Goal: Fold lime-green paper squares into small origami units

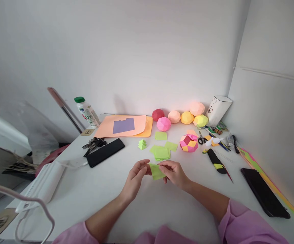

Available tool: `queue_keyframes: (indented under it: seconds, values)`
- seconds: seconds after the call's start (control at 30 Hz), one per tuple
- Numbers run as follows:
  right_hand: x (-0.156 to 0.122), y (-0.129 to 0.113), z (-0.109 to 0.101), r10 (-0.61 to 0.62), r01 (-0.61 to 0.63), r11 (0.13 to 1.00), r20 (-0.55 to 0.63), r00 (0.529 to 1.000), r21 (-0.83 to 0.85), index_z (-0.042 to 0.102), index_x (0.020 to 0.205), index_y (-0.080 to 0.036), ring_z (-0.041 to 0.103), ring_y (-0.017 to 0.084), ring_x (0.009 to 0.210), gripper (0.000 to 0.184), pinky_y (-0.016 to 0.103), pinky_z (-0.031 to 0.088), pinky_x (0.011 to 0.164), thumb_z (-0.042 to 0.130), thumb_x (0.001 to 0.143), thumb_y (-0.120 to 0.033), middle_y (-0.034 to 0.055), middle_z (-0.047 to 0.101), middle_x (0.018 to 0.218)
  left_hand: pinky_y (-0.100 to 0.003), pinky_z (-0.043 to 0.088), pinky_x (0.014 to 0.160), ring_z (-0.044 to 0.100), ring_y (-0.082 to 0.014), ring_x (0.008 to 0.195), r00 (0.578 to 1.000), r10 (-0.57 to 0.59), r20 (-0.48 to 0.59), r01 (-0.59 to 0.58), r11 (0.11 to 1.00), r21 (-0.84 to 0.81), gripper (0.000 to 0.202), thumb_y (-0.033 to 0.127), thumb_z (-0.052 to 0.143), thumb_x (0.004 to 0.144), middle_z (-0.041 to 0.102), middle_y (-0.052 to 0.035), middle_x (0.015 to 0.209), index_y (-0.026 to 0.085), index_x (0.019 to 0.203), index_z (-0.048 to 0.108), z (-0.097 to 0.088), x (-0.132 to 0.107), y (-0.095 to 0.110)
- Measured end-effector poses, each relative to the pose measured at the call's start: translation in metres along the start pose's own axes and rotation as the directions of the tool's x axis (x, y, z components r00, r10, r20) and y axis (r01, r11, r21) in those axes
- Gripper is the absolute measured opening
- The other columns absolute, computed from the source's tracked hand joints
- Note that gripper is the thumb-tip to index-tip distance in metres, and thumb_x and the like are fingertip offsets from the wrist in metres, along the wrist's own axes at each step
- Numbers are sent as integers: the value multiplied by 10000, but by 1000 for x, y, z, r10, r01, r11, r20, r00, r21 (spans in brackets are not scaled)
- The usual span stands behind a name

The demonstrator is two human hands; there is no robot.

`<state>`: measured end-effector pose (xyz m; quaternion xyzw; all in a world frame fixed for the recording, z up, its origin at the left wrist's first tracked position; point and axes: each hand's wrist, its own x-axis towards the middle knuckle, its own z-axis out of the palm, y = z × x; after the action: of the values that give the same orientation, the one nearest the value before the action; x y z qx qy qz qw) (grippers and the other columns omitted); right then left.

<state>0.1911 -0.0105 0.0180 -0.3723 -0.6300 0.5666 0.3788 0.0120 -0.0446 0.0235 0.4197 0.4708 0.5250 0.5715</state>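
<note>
A small green paper square (pixel 156 171) is held just above the white table (pixel 116 189), pinched at both sides. My left hand (pixel 134 178) is closed on its left edge and my right hand (pixel 174 173) is closed on its right edge. Just beyond them lies a stack of green paper squares (pixel 161 152), with a loose green square (pixel 160 136) and a folded green piece (pixel 142 144) farther back.
A pink, yellow and red paper ball (pixel 189 143) sits to the right, with several paper balls (pixel 187 117) along the wall. A black phone (pixel 105 152) and keys (pixel 94 143) lie left, orange sheets (pixel 126 126) behind. Scissors (pixel 201 138), pens and a dark tablet (pixel 263 196) lie right.
</note>
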Motion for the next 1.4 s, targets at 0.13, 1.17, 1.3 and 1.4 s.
queue_keyframes:
  seconds: [0.13,1.17,1.3,1.4]
  values:
    - [0,3,1,1,-1,1000,14,1000,-16,672,957,-131,482,75,420,295,223,398,441,568,833,-378,-19,536,560,-303,467,734,597,-162,757,999,-22,23,22,1000,8,365,382,634,744,636,-35,836,171,1029,547,3,0,0]
    - [4,3,3,210,-225,943,84,974,247,574,897,-146,442,54,435,361,210,367,433,755,651,-339,-66,492,583,-278,455,675,550,-162,777,943,287,168,-323,910,261,137,246,531,836,584,-50,889,203,953,586,1,-5,-14]
    - [4,0,3,188,-208,946,103,977,249,561,815,-145,441,62,451,334,212,347,443,748,656,-372,-54,508,574,-297,475,709,557,-188,858,929,332,162,-366,884,291,248,229,553,820,571,-65,964,230,1063,601,0,-4,-14]
    - [3,-1,2,176,-193,959,95,980,209,566,732,-139,430,65,469,312,214,336,459,733,670,-396,-50,488,553,-298,483,706,553,-187,853,940,310,141,-339,897,284,303,240,581,802,554,-62,965,241,1104,598,0,-4,-15]
